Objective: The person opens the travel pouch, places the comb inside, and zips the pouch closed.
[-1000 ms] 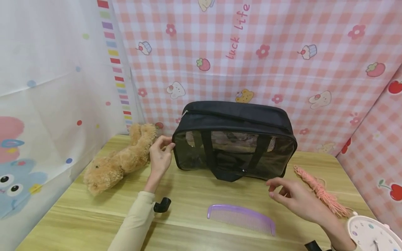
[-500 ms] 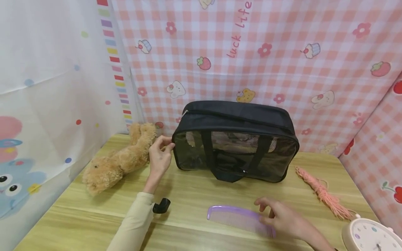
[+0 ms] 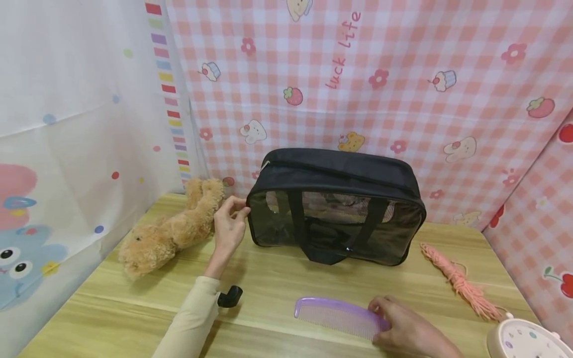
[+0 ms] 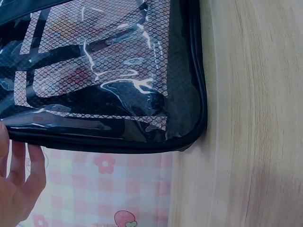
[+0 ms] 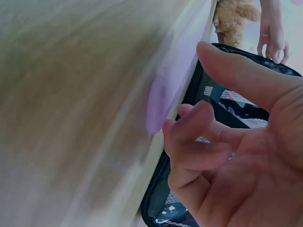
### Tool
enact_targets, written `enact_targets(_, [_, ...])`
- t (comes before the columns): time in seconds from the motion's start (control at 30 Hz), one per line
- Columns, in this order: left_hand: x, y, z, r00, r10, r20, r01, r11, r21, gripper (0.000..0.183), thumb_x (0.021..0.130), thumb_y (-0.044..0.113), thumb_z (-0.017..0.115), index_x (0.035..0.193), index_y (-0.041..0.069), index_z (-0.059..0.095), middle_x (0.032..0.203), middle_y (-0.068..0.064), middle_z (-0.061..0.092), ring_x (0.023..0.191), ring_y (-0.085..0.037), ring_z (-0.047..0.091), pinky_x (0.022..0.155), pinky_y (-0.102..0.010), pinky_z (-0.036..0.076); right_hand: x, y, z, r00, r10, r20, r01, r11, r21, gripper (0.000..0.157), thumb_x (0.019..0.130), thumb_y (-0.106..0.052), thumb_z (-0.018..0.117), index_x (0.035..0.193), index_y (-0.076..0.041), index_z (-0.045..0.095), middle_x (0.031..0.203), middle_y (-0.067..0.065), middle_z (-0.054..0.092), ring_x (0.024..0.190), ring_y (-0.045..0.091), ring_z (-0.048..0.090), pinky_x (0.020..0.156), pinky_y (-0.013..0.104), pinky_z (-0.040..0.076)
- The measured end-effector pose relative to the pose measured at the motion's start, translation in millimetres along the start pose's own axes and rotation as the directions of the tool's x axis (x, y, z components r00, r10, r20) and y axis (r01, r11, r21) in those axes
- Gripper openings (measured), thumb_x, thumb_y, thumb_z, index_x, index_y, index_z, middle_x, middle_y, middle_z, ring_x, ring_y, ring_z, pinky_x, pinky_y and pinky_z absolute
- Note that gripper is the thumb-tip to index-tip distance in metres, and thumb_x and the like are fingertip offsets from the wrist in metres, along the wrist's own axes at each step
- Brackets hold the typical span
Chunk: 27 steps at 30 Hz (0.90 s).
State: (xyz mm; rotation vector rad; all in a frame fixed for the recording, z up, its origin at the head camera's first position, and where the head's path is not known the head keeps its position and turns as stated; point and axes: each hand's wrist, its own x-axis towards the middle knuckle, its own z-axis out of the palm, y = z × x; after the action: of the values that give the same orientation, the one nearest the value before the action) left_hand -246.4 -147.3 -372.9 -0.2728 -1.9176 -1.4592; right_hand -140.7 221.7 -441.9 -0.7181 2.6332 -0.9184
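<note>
A black bag with a see-through front (image 3: 349,209) stands upright at the back of the table, its carry strap hanging down in front. At its left edge my left hand (image 3: 230,226) pinches the rim; the left wrist view has those fingers (image 4: 35,172) behind the dark piping. Low in the head view lies a purple comb (image 3: 333,306), flat on the wood. My right hand (image 3: 405,325) is at the comb's right end, thumb and fingers to either side of it. In the right wrist view the thumb and bent fingers stand apart, close to the blurred comb (image 5: 158,101).
A tan plush toy (image 3: 172,233) lies left of the left hand. On the right are a bundle of pink cord (image 3: 461,281) and a white round clock (image 3: 524,340), partly cut off. Patterned cloth (image 3: 313,119) hangs behind the table.
My right hand has left the bag's lower right corner, moving down and toward me to the comb's right end. My left hand keeps its place at the bag's left edge.
</note>
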Motion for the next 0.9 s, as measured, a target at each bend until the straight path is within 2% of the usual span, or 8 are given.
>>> enact_targets(0.3, [0.1, 0.4, 1.2, 1.000, 0.009, 0.008, -0.009, 1.000, -0.009, 0.007, 0.082, -0.015, 0.062, 0.088, -0.012, 0.062, 0.086, -0.026, 0.061, 0.081, -0.038, 0.063, 0.073, -0.047, 0.053, 2.7, 8.7, 4.4, 1.000, -0.013, -0.005, 0.013, 1.000, -0.026, 0.039, 0.069, -0.010, 0.078, 0.101, -0.011, 0.056, 0.096, -0.002, 0.049, 0.077, 0.007, 0.048, 0.065, 0.027, 0.045])
enact_targets(0.5, [-0.1, 1.6, 0.3, 1.000, 0.007, 0.007, -0.007, 1.000, -0.009, 0.008, 0.082, -0.016, 0.062, 0.089, -0.011, 0.062, 0.085, -0.026, 0.061, 0.081, -0.039, 0.063, 0.073, -0.048, 0.053, 8.6, 7.5, 1.7, 0.998, -0.057, -0.021, 0.057, 0.998, 0.021, 0.033, 0.066, 0.000, 0.074, 0.091, -0.014, 0.058, 0.083, -0.006, 0.054, 0.072, 0.005, 0.048, 0.061, 0.025, 0.043])
enact_targets(0.63, [-0.1, 1.6, -0.3, 1.000, 0.002, 0.014, -0.002, 1.000, -0.008, 0.009, 0.082, -0.016, 0.062, 0.089, -0.011, 0.062, 0.085, -0.026, 0.061, 0.082, -0.039, 0.064, 0.074, -0.049, 0.052, 9.9, 8.0, -3.0, 0.994, -0.098, -0.039, 0.100, 0.994, 0.040, 0.026, 0.072, 0.004, 0.068, 0.087, -0.016, 0.060, 0.080, -0.010, 0.053, 0.068, 0.003, 0.047, 0.057, 0.024, 0.042])
enact_targets(0.77, [0.6, 1.3, -0.2, 1.000, 0.014, 0.016, -0.014, 1.000, -0.007, 0.008, 0.082, -0.016, 0.062, 0.089, -0.011, 0.062, 0.085, -0.026, 0.061, 0.081, -0.038, 0.064, 0.073, -0.048, 0.053, 10.2, 9.8, -7.4, 0.978, -0.193, -0.083, 0.197, 0.980, 0.038, 0.021, 0.083, 0.005, 0.063, 0.090, -0.015, 0.061, 0.080, -0.011, 0.053, 0.065, 0.001, 0.046, 0.052, 0.023, 0.041])
enact_targets(0.9, [0.8, 1.1, -0.4, 1.000, 0.012, 0.025, -0.011, 1.000, -0.007, 0.008, 0.083, -0.016, 0.061, 0.089, -0.011, 0.061, 0.086, -0.026, 0.061, 0.082, -0.038, 0.064, 0.073, -0.047, 0.053, 11.4, 10.9, -9.3, 0.945, -0.290, -0.151, 0.295, 0.955, 0.017, 0.019, 0.084, 0.006, 0.064, 0.091, -0.012, 0.062, 0.079, -0.010, 0.055, 0.064, 0.000, 0.046, 0.050, 0.022, 0.042])
